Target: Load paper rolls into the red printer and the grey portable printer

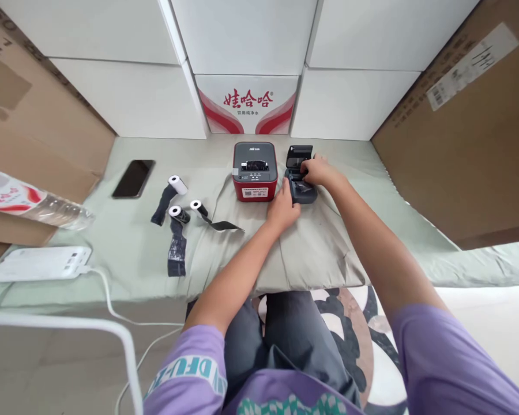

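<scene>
A small dark portable printer (303, 193) lies on the cloth with its lid (300, 154) raised. My left hand (282, 208) grips its left side, thumb along the edge. Over the opened compartment, my right hand (320, 172) is closed, its fingers curled down inside; what they pinch, if anything, is hidden. Just left of my hands stands a red and black desktop printer (254, 192). Farther left are three partly unrolled paper rolls with dark strips: one at the back (178, 185), one in front (180, 215) and one at the right (198, 208).
A phone (134, 179), a white power bank (41, 264) with a cable and a water bottle (30, 199) lie at the left. Cardboard boxes flank both sides, the right one (467, 150) tall. White cartons (246, 40) wall off the back. A white metal rail (69, 321) is at lower left.
</scene>
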### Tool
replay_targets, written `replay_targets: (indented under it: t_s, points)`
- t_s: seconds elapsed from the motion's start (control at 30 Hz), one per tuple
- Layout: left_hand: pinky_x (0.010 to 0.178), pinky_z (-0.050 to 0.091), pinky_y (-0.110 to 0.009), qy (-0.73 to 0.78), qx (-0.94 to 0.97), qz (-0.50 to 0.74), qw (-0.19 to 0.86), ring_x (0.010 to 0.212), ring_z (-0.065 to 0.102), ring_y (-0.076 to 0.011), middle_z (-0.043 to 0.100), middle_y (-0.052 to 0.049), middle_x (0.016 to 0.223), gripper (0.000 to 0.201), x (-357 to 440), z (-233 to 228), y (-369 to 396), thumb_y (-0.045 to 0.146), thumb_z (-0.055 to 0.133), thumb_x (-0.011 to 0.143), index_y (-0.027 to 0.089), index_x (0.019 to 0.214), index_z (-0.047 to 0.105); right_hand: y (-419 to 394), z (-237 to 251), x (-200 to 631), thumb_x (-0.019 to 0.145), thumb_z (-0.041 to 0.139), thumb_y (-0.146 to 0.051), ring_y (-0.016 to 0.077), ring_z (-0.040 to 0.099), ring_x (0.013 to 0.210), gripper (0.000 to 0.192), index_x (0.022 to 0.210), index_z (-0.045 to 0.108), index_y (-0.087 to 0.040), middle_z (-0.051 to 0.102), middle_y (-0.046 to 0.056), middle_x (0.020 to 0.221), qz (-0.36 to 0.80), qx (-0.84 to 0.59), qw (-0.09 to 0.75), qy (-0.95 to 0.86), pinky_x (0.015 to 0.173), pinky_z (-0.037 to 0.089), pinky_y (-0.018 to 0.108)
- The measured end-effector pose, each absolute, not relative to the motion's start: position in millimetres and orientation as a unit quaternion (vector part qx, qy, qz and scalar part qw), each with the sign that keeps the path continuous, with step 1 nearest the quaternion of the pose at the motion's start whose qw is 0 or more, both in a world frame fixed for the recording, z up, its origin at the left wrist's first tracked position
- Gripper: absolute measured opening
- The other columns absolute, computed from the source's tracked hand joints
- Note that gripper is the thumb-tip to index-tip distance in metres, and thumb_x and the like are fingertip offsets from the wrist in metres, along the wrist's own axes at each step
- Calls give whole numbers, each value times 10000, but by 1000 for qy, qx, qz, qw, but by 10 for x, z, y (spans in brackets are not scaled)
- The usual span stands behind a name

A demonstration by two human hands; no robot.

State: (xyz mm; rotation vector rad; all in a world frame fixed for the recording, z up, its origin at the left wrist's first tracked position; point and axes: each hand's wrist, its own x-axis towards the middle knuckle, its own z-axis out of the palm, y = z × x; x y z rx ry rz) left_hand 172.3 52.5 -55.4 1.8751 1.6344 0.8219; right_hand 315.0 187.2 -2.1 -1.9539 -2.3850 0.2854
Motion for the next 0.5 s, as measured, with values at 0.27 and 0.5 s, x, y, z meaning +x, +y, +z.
replay_targets:
  t_s: [0.27, 0.5]
  points:
    - [1197, 477, -436, 607, 689, 298, 263, 1503, 489, -347, 385, -214, 1695, 908, 1712, -510, 519, 186, 564, 891, 22, 1691, 166, 1738, 310, 3261, 926, 630, -169, 271, 636, 1122, 301, 1226, 651, -150, 621, 131, 1267, 145, -609, -11, -780, 1037, 505, 446]
    - [1244, 435, -399, 587, 687, 329, 275, 1510, 484, -311, 450, -153, 1671, 875, 1717, -565, 519, 252, 702, 886, 151, 1663, 313, 1127, 972, 3076, 1007, 608, -265, 197, 676, 827, 150, 1149, 635, -223, 669, 24, 888, 372, -488, 203, -763, 874, 572, 447]
